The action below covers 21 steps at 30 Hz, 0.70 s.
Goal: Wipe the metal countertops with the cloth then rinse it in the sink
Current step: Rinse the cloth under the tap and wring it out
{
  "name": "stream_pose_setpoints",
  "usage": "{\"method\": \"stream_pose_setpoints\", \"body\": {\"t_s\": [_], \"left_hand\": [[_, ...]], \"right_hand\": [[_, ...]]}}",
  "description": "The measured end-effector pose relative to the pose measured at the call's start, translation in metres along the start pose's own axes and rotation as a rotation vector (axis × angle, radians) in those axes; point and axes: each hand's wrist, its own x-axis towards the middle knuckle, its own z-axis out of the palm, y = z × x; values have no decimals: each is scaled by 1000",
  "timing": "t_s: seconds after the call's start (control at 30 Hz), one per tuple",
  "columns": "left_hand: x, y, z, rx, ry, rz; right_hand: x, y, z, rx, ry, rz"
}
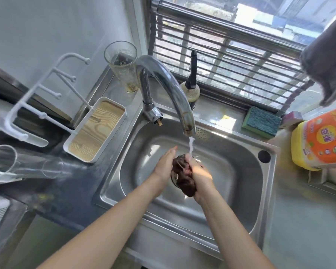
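Note:
A dark brown wet cloth [183, 176] is bunched between both my hands over the steel sink [246, 193]. Water runs from the curved faucet [175, 94] onto the top of the cloth. My right hand [200, 174] grips the cloth from the right, fingers curled round it. My left hand [166, 165] presses flat against the cloth's left side with straight fingers. The cloth's lower end hangs just above the drain, which is mostly hidden behind it.
A white tray with a wooden base [96, 131] and a white rack [37, 105] stand left of the sink. A glass [123, 65] stands behind the faucet. A green sponge [261, 122] and a yellow-orange detergent bottle [322, 140] sit at the right. A grey cloth [328, 61] hangs top right.

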Motion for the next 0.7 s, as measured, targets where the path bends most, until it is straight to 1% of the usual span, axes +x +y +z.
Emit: {"method": "stream_pose_setpoints", "body": {"t_s": [0.07,0.13,0.23,0.3,0.4,0.5,0.6,0.7], "left_hand": [[-1,3,1,-21,-62,-13],[-4,1,8,6,-65,24],[-4,-14,21,93,14,80],[2,-29,21,87,51,106],[-4,-6,8,-40,123,59],[5,32,-9,-167,249,21],[16,63,-16,-324,219,6],[22,77,-14,-477,234,-29]], "right_hand": [[3,-6,8,3,26,10],[9,-14,16,100,66,76],[12,-30,21,230,65,217],[11,-32,20,238,11,258],[5,-25,15,183,-116,240],[2,-21,5,254,-233,227],[4,-20,-2,245,-284,209],[5,-21,2,256,-291,192]]}}
